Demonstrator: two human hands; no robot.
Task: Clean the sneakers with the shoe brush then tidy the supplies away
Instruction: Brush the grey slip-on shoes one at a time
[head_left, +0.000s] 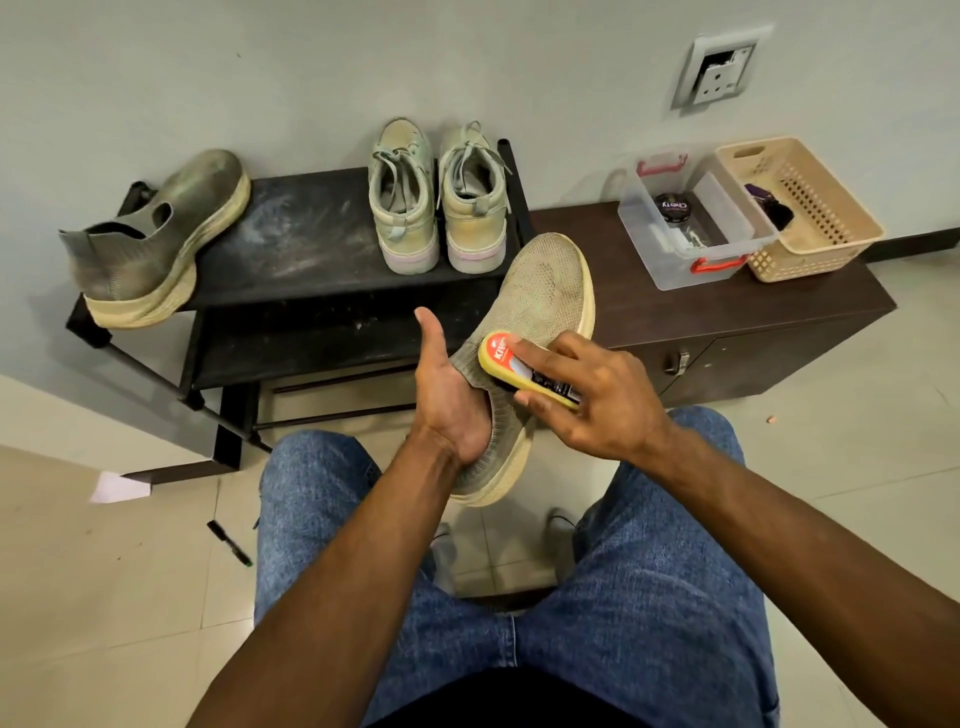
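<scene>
Clearly the knit sneaker (540, 291) is light and floppy, so the left hand (449, 395) grips its collar, thumb up. The right hand (587, 395) pinches the stiff brush (511, 366) by its sides against the upper.

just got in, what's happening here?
A seated person is cleaning a knit sneaker. The left hand holds it up at the heel opening; the right hand grips a yellow shoe brush against its upper. The matching sneaker and a laced pair sit on the black shoe rack. A clear box holding a polish tin and a beige basket stand on the cabinet, so tidying hasn't begun.
</scene>
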